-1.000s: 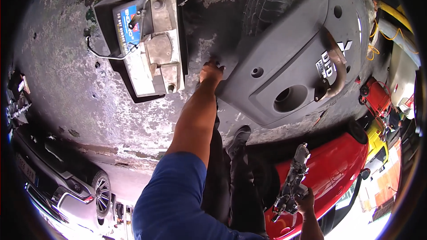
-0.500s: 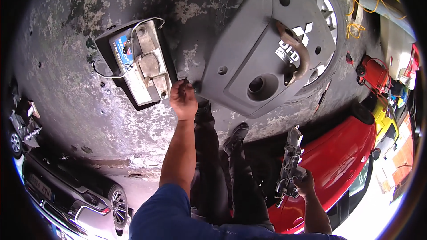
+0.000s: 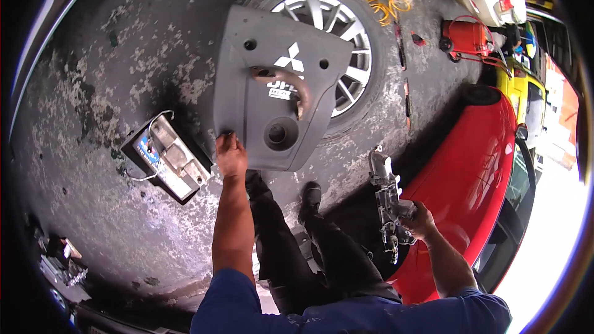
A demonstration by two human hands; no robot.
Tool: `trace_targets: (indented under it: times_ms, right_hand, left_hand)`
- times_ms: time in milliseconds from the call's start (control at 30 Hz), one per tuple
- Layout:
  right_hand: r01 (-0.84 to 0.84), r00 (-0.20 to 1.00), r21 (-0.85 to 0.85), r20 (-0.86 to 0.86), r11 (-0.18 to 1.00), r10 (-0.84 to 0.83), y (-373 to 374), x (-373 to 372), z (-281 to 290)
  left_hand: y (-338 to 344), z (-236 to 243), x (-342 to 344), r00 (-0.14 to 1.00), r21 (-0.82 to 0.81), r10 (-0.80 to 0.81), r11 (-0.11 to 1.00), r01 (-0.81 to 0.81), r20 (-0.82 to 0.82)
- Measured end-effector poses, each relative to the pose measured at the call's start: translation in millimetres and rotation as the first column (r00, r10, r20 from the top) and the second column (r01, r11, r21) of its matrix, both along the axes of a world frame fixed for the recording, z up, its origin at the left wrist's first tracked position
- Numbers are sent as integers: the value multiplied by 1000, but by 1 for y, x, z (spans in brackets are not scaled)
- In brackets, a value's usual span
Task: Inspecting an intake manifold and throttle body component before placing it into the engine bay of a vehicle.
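Note:
My left hand [image 3: 231,156] is at the near left corner of a grey plastic engine cover [image 3: 247,86], fingers curled. Something dark shows at its fingertips, too small to name. The cover rests on a car wheel [image 3: 365,83] lying flat, and a rusty curved pipe [image 3: 301,89] sits on top of the cover. In my right hand [image 3: 422,221], out to the right above the floor, is a long silvery metal engine part [image 3: 388,201], gripped near its middle. Left of my left hand, a car battery [image 3: 176,158] in a black tray stands on the floor.
A red car [image 3: 461,179] stands close on my right, with a yellow vehicle [image 3: 523,89] beyond it. Farther off are a red wheeled machine [image 3: 467,38] and a coiled yellow hose [image 3: 393,5]. Metal parts [image 3: 65,263] lie at the lower left on the worn floor.
My view has swung, so the battery and cover sit farther left. My left hand has gone from beside the battery to the cover's corner. My right hand still holds the metal engine part.

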State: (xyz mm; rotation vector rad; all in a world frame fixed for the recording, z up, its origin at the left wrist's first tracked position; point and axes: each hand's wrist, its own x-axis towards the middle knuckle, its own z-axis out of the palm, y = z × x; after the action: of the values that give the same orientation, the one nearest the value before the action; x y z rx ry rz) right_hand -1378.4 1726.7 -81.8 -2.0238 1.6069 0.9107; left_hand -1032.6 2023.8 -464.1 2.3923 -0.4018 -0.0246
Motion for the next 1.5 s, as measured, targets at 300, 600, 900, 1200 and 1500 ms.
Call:
trace_targets:
  times_ms: [300,600,900,1200,1500]
  right_hand:
    - [9,1000,-106,28,994,-6,-111,-29,72]
    - [74,977,-45,202,996,-63,-322,-88,72]
    - [-31,991,29,129,999,27,-520,-119,89]
    - [34,949,-10,313,999,-29,-610,-99,177]
    - [-78,835,-164,529,983,154,-658,5,217]
  left_hand:
    - [-19,12,22,900,289,204,953,-92,-385]
    - [-87,108,-5,736,344,512,855,-388,-442]
    - [-251,240,-100,599,441,493,863,-245,-632]
    - [-395,327,-35,720,-56,153,964,-258,-677]
    - [-326,368,8,948,-54,319,946,-320,-10]
